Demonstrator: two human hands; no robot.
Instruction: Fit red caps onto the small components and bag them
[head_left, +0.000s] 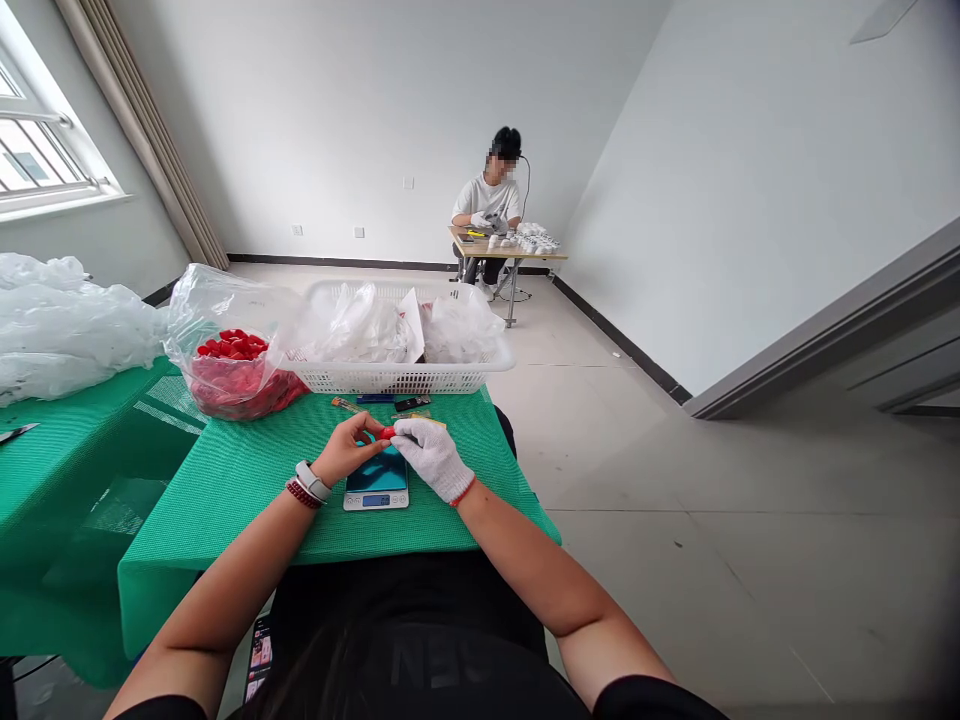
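Between my two hands is a small red piece (388,433), held just above a digital scale (376,500). My left hand (349,448), bare, with a watch and a beaded bracelet at the wrist, pinches it from the left. From the right, my right hand (433,456), in a white knit glove, grips the same piece; its fingertips are partly hidden. The scale has a shiny blue plate and a lit display. Behind my hands, a clear plastic bag (238,385) holds many similar red pieces.
A white plastic basket (390,378) with clear bags stands at the table's back. Small dark and yellow items, including a black object (412,403), lie before it. White plastic bags (67,325) cover the left table. Across the room a gloved person (487,200) sits at a small table (517,250).
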